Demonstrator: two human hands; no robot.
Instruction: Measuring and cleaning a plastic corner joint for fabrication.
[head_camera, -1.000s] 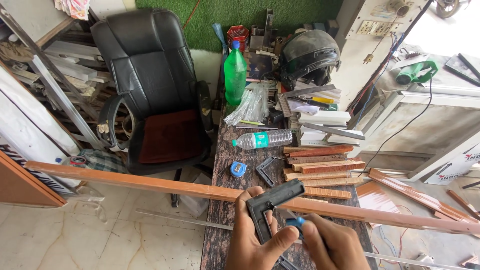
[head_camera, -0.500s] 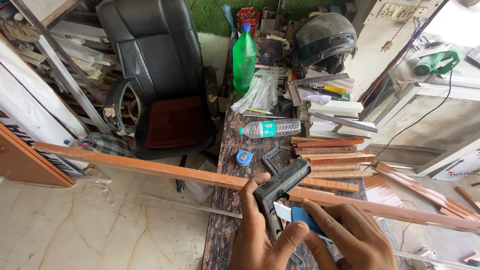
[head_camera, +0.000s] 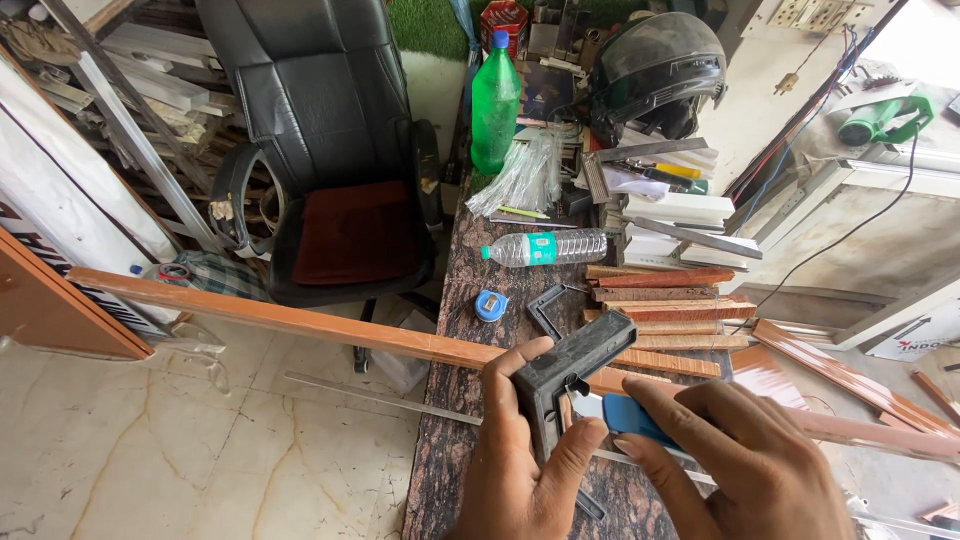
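My left hand (head_camera: 530, 470) grips a black L-shaped plastic corner piece (head_camera: 572, 372) at the bottom centre, thumb along its left side. My right hand (head_camera: 735, 465) holds a blue-handled tool (head_camera: 633, 418) with its tip pressed into the inner corner of that piece. Both hands hover over the dark stone-topped bench (head_camera: 455, 450). A long orange-brown wooden strip (head_camera: 300, 322) lies across the bench just behind the hands, and reaches far out to the left.
Behind the hands are a smaller black corner piece (head_camera: 545, 308), a blue tape measure (head_camera: 490, 305), a lying clear bottle (head_camera: 545, 248), stacked wood strips (head_camera: 665, 300), a green bottle (head_camera: 495, 100) and a helmet (head_camera: 655, 65). A black office chair (head_camera: 320, 150) stands left.
Both hands have risen and come closer to the camera with the corner piece. The blue tool has moved further into the piece's inner corner.
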